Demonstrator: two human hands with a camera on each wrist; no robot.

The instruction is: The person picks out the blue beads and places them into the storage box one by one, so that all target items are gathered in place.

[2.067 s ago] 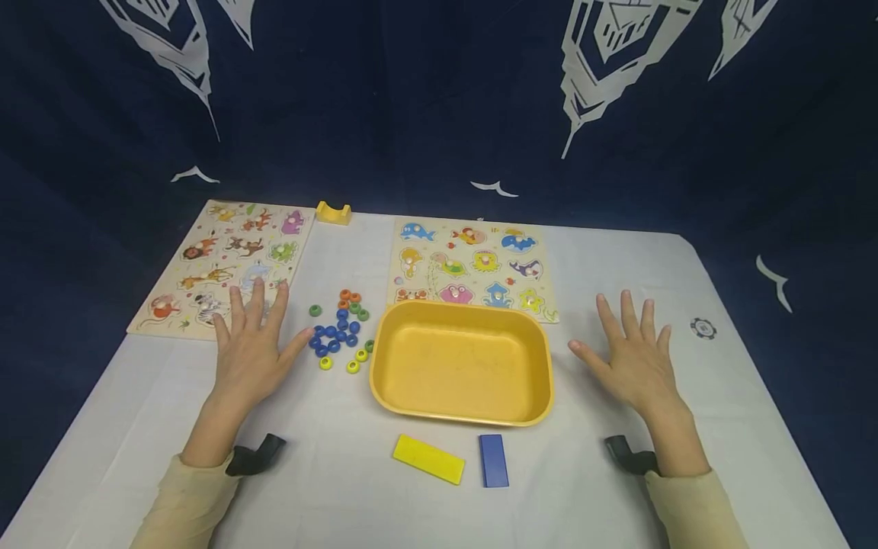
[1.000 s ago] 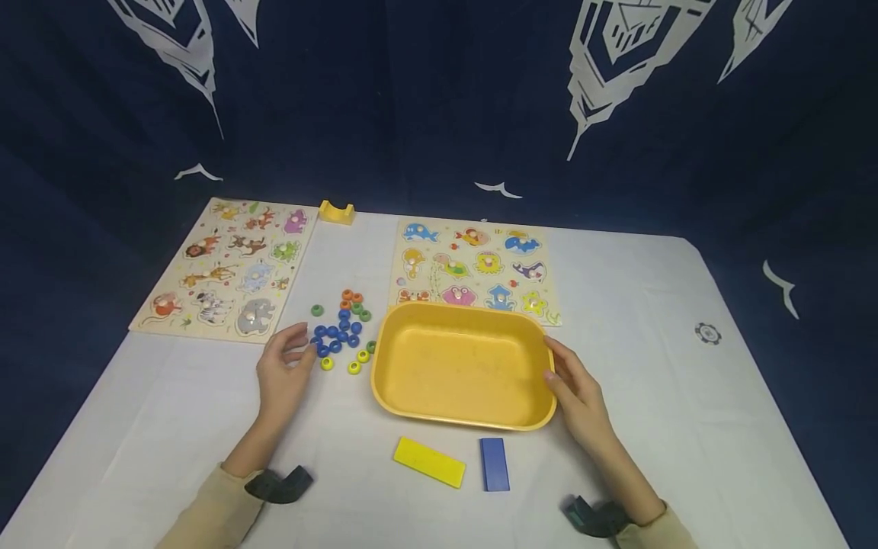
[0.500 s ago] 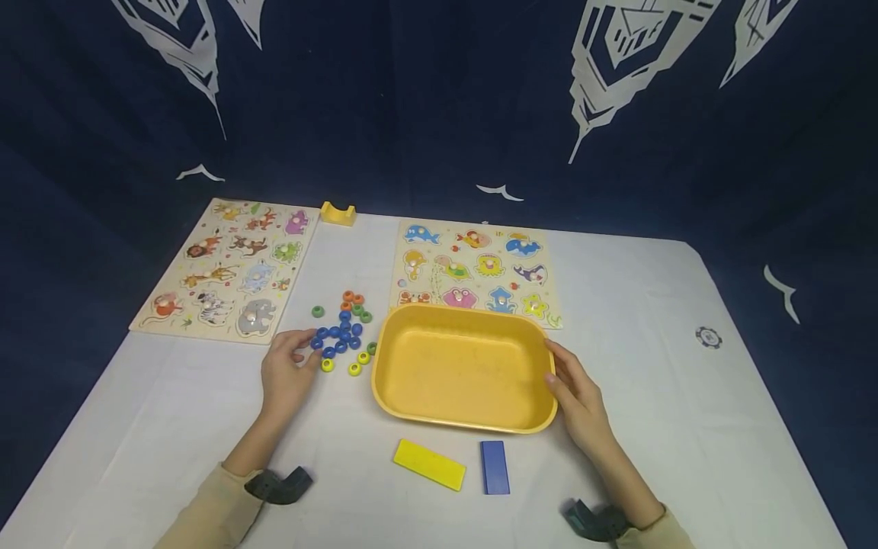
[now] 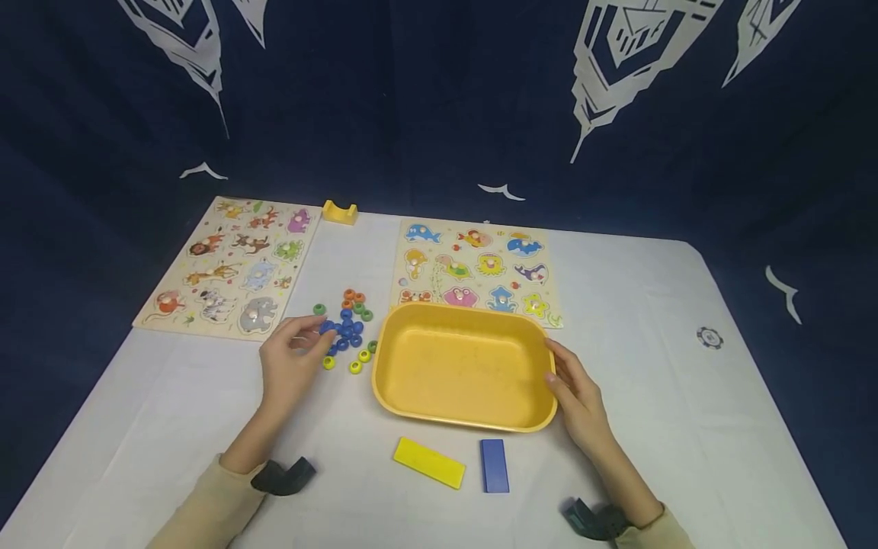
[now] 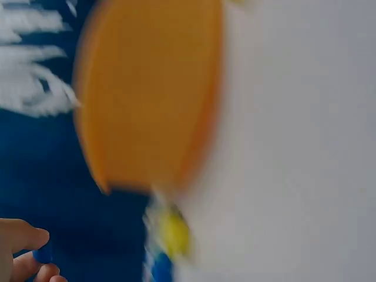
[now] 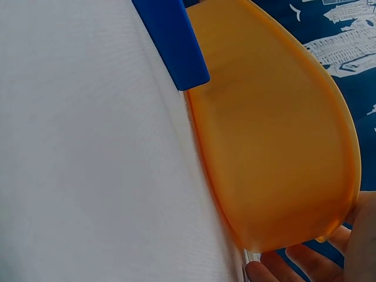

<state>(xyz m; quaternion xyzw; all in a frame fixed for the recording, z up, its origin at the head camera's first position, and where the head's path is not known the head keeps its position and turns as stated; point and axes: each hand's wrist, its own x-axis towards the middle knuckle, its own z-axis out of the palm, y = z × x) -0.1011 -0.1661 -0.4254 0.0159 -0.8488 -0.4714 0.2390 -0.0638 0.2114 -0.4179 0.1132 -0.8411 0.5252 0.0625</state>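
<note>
My left hand (image 4: 291,362) pinches a blue bead (image 5: 42,255) between thumb and fingers, at the left side of a cluster of blue beads (image 4: 353,340). Orange beads (image 4: 350,295), green beads (image 4: 366,315) and yellow beads (image 4: 356,367) lie around that cluster. To their right stands an orange-yellow plastic tub (image 4: 463,419) with nothing in it. My right hand (image 4: 583,404) holds the tub's right end, thumb at the rim and fingers around the outside, as the right wrist view also shows.
In front of the tub lie a yellow block (image 4: 429,463) and a blue block (image 4: 495,466). Two animal peg puzzles, one at the left (image 4: 226,274) and one behind the tub (image 4: 473,263), lie near a small yellow arch block (image 4: 339,213). A printed disc (image 4: 709,338) is far right.
Both hands, spread flat at first, have moved inward. The right has taken hold of the tub's end; the left has reached the beads, picked up a blue one and risen slightly.
</note>
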